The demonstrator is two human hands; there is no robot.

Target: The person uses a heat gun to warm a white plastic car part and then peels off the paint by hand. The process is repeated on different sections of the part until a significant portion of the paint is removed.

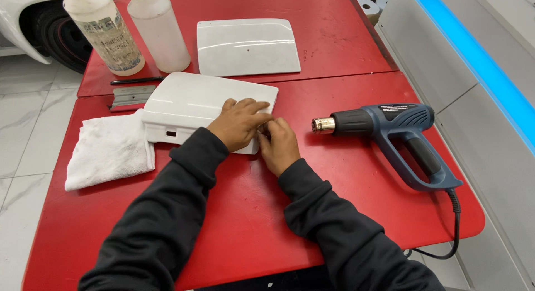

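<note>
While both hands work at the near right corner of a white moulded panel, the left hand lies flat on top of it, fingers spread toward the panel's right edge and pressing down rather than closing round anything. The right hand sits just beside it, touching the panel's corner, its fingertips pinched together at that edge; what exactly they pinch is too small to tell. Both arms wear dark sleeves. The panel lies on a red worktop, a little left of centre, with its left end resting partly over a crumpled white cloth that spreads toward the worktop's left edge. To the right of the hands, well apart from the panel, a blue heat gun lies on its side, its metal nozzle pointing left toward the right hand and its black cord running off the near right edge. Farther back, a second white panel lies flat on the rear half of the worktop. Left of that stand two translucent spray bottles, side by side, and in front of them lie a thin black pen-like tool and a small grey metal scraper.
</note>
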